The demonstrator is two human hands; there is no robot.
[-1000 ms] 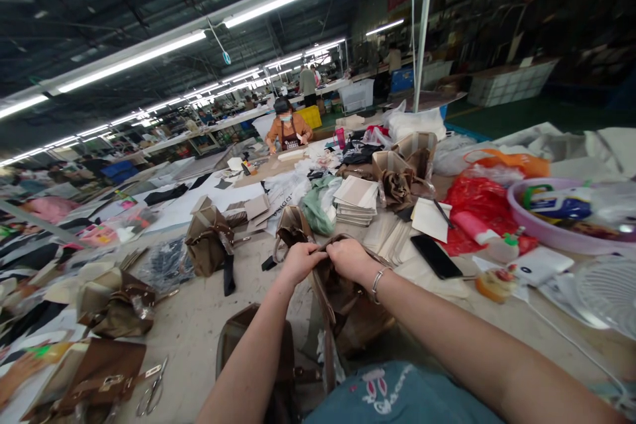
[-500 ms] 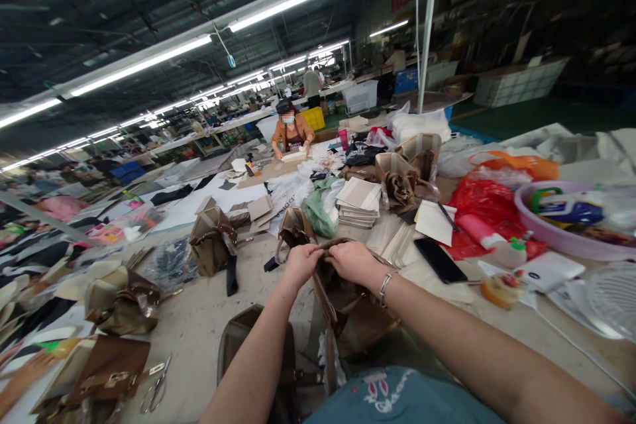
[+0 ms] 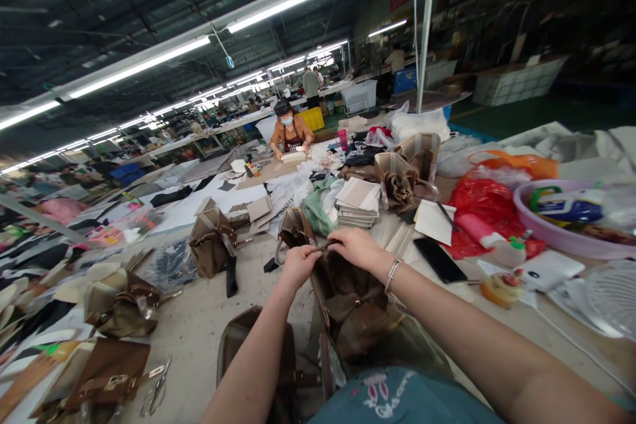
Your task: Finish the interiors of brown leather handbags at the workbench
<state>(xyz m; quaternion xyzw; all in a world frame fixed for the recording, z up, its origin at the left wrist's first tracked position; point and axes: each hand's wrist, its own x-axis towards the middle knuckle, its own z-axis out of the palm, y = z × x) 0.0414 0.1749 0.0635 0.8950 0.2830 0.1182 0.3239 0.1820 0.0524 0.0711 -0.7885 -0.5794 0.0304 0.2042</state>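
Note:
A brown handbag [image 3: 355,308] stands in front of my body, its mouth facing up and its dark inside showing. My left hand [image 3: 299,265] pinches the far upper rim of this bag. Close beside it, my right hand [image 3: 355,248], with a bracelet at the wrist, grips the same rim with bent fingers. Another brown bag [image 3: 241,338] lies partly under my left forearm. Just beyond my hands is a smaller open brown bag [image 3: 294,225]. The bag's lower part is hidden by my shirt and right arm.
Several brown bags [image 3: 211,245] stand to the left, with scissors [image 3: 156,391] near the front. On the right are a black phone [image 3: 440,260], stacked boards [image 3: 358,202], a red plastic bag [image 3: 477,212] and a purple basin [image 3: 527,212]. A co-worker [image 3: 291,132] sits across the table.
My right hand has risen slightly along the rim, and the bag's mouth has opened wider, showing more of its inside. My left hand has barely moved.

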